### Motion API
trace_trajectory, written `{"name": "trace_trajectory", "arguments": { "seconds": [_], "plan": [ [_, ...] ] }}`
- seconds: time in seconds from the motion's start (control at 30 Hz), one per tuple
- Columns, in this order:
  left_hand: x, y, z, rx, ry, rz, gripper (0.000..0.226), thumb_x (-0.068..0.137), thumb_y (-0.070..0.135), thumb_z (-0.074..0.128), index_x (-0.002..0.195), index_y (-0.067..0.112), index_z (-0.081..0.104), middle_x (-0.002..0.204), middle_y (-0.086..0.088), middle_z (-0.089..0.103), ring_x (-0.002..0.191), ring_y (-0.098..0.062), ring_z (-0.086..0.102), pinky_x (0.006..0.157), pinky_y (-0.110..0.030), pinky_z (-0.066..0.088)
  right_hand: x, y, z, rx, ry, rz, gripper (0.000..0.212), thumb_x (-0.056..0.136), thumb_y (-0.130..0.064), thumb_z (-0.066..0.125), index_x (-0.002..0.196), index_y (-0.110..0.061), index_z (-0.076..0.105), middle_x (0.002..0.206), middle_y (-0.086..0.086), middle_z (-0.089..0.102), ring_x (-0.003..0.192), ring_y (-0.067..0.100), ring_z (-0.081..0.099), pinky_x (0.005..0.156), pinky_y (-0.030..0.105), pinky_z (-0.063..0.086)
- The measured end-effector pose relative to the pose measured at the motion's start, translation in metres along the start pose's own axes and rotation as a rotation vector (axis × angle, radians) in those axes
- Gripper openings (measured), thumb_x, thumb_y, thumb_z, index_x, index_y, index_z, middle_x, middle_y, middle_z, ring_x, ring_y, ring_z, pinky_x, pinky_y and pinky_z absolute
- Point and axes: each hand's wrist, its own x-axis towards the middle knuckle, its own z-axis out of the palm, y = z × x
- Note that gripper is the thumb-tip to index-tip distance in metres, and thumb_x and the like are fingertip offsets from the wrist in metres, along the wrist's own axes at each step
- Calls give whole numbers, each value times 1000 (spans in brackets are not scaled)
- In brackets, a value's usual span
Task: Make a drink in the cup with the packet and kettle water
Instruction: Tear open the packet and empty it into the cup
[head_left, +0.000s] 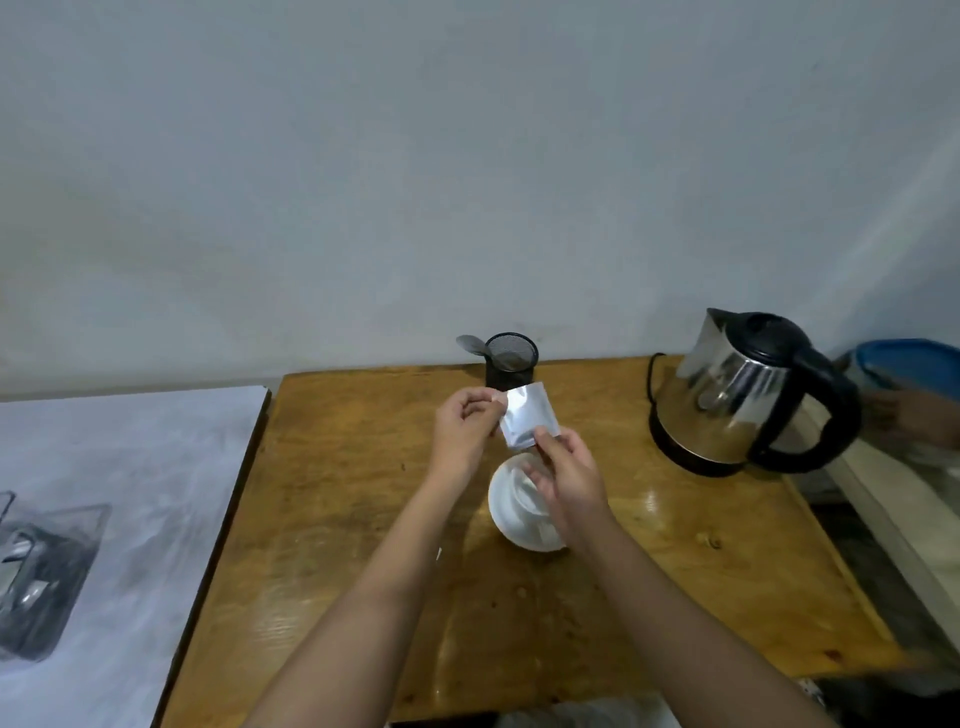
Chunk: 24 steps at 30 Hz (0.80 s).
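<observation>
Packet (527, 415), silvery foil, held up over the tabletop (332, 519) between both hands. Left hand (464, 430) closed on its upper left corner, fingers (480, 402) pinched tight on the foil edge. Right hand (569, 480) closed on the lower right corner, thumb and fingers (545, 439) nipping the foil, remaining digits curled loosely below. Packet tilted, its top edge leaning away toward the wall. Cannot tell whether torn open or sealed.

Cup (511, 506), white, directly beneath the right fingers, standing on the wood, its right side hidden behind the right hand; something pale inside, too blurred to make out. Black mesh holder (511, 361) just beyond the packet and the left fingers, at the far edge, with a spoon (470, 344) leaning out of it to the left. Kettle (748, 389), steel with black lid, handle and base, well to the right of the right fingers, spout pointing left, handle facing right, black cord looping behind its left side. Blue-rimmed container (909, 358) farther right, past the kettle, partly cut off. Pale surface (130, 467) well to the left of the left fingers, next to the tabletop, carrying a clear tray (47, 582) of blurred items.
</observation>
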Motion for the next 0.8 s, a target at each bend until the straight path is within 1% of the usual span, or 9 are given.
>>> {"name": "trace_trajectory", "arguments": {
  "seconds": [0.07, 0.13, 0.2, 0.3, 0.43, 0.5, 0.6, 0.67, 0.8],
  "plan": [
    [-3, -2, 10, 41, -112, -14, 7, 82, 1, 62, 87, 5, 61, 65, -4, 56, 50, -1, 58, 55, -15, 51, 0, -6, -13, 166, 37, 54, 5, 94, -10, 54, 89, -9, 54, 81, 7, 59, 75, 16, 58, 73, 31, 49],
    [-5, -6, 20, 109, -212, -39, 16, 80, -3, 62, 88, 9, 57, 66, -2, 55, 49, 0, 58, 55, -14, 52, 0, -10, -27, 239, 76, 79, 6, 96, -8, 50, 100, -9, 53, 82, 5, 58, 76, 13, 60, 72, 29, 50],
    [-3, -11, 27, 246, -292, -58, 24, 78, -3, 64, 96, 9, 54, 71, 1, 52, 58, -5, 56, 59, -16, 50, 2, -13, -39, 191, 81, 109, 10, 96, -8, 49, 106, -10, 52, 81, 4, 58, 69, 10, 62, 69, 27, 50],
    [4, -15, 35, 425, -400, -56, 46, 74, -2, 67, 115, 5, 50, 79, 3, 47, 68, -9, 45, 65, -19, 43, 7, -17, -56, 54, 43, 181, 7, 96, -9, 49, 101, -10, 55, 75, 4, 54, 64, 11, 58, 69, 27, 51],
    [14, -16, 45, 664, -521, 50, 61, 73, 2, 70, 128, 12, 46, 98, -4, 49, 86, -15, 49, 74, -23, 45, 17, -22, -69, -118, 22, 201, 9, 97, -8, 48, 91, -11, 55, 70, 4, 50, 59, 11, 51, 66, 27, 49],
    [20, -18, 50, 795, -554, 100, 59, 73, 5, 71, 126, 14, 50, 113, -6, 52, 102, -20, 52, 85, -29, 45, 22, -25, -70, -214, 18, 198, 12, 96, -8, 48, 88, -12, 55, 73, 5, 53, 65, 14, 52, 65, 27, 48],
    [28, -24, 55, 879, -556, 153, 44, 72, 3, 69, 113, 14, 60, 120, -8, 56, 109, -24, 53, 87, -29, 43, 32, -26, -71, -351, 24, 183, 12, 95, -8, 49, 87, -14, 55, 81, 7, 60, 71, 17, 57, 64, 27, 49],
    [30, -27, 57, 876, -527, 169, 36, 73, 2, 66, 106, 13, 63, 116, -8, 59, 105, -24, 55, 86, -31, 45, 39, -26, -71, -466, 11, 150, 12, 95, -9, 50, 87, -15, 55, 81, 6, 61, 71, 16, 58, 63, 27, 50],
    [32, -33, 57, 892, -469, 167, 19, 74, 5, 64, 92, 12, 65, 99, -10, 65, 88, -25, 59, 74, -39, 50, 46, -25, -73, -705, -13, 53, 8, 94, -11, 50, 98, -7, 56, 85, 7, 60, 75, 18, 58, 61, 25, 51]
  ]
}}
